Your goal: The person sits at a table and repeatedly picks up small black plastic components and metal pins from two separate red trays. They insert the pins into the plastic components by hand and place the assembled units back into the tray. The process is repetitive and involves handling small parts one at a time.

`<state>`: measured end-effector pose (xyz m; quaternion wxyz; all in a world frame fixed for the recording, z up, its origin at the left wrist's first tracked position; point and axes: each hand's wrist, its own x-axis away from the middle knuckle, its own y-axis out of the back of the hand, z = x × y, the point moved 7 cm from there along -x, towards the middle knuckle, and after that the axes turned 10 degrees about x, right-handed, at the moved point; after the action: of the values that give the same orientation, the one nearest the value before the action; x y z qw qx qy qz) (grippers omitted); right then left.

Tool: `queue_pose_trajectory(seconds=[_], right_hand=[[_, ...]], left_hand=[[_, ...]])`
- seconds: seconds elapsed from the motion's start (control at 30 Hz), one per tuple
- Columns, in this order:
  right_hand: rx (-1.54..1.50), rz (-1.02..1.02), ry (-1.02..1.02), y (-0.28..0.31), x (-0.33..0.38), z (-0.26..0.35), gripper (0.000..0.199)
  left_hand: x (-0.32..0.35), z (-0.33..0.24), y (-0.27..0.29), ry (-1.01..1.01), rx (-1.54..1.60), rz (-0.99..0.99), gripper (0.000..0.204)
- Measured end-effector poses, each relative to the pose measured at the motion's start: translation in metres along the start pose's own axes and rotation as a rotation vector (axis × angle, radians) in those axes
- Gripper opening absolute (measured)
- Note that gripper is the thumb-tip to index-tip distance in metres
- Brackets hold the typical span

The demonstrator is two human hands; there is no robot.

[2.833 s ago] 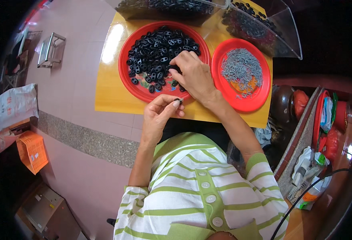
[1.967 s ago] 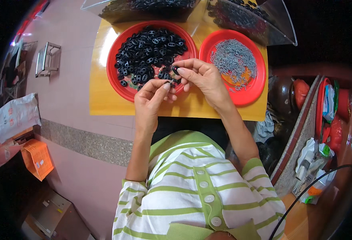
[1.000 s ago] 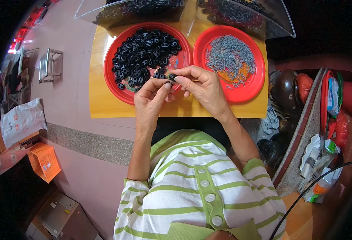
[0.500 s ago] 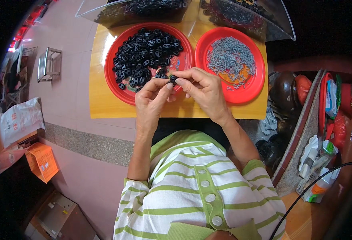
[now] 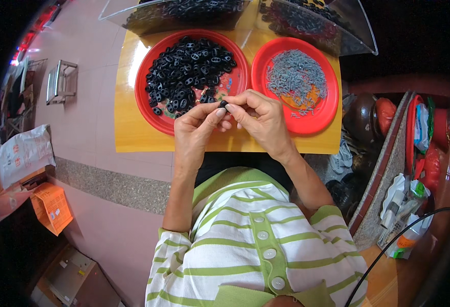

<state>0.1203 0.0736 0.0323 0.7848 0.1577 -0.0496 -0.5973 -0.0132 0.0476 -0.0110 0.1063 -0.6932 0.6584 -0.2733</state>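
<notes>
One small, solid black, plastic-looking piece [image 5: 224,104] sits between the fingertips of both bare hands, in from the near edge of the glossy yellow rectangular surface [image 5: 150,142]. Only a short, rounded, dark bit of it shows; the fingers hide the rest, so its full outline cannot be told. The left hand [image 5: 193,132] has a narrow grip, thumb and forefinger pinching the piece from one side; the right hand [image 5: 264,124] pinches it from the other, its grip equally narrow.

Toward the left edge of the surface lies a round red plate [image 5: 142,97], heaped with glossy black oval links [image 5: 184,66], many showing two holes. Toward the right edge, an oval red dish [image 5: 319,118] carries a pile of thin grey pins [image 5: 297,74]. Along the far edge stand two clear, straight-walled plastic bins [image 5: 355,33] with more black pieces inside.
</notes>
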Motion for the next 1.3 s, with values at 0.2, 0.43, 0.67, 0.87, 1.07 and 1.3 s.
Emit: queue_pose_trajectory(seconds=[0.2,0.43,0.67,0.87,1.07,1.3], right_hand=[[0.005,-0.048,0.005,0.002,-0.002,-0.002,0.016],[0.158,-0.035,0.110,0.005,-0.006,0.019,0.030],[0.273,-0.103,0.231,0.008,-0.003,0.020,0.036],[0.193,-0.112,0.206,0.011,-0.003,0.019,0.031],[-0.088,-0.079,0.054,0.013,-0.003,-0.002,0.019],[-0.399,-0.110,-0.132,0.006,0.004,-0.012,0.011]], left_hand=[[-0.002,-0.002,-0.005,-0.036,0.022,0.014,0.018],[-0.005,0.001,-0.005,0.038,0.356,-0.042,0.014],[-0.002,0.009,-0.007,0.053,0.414,-0.133,0.013],[-0.001,0.008,-0.014,0.027,0.380,-0.094,0.015],[0.001,0.002,-0.018,-0.067,0.221,-0.072,0.016],[0.004,0.000,-0.023,-0.087,0.212,-0.060,0.017]])
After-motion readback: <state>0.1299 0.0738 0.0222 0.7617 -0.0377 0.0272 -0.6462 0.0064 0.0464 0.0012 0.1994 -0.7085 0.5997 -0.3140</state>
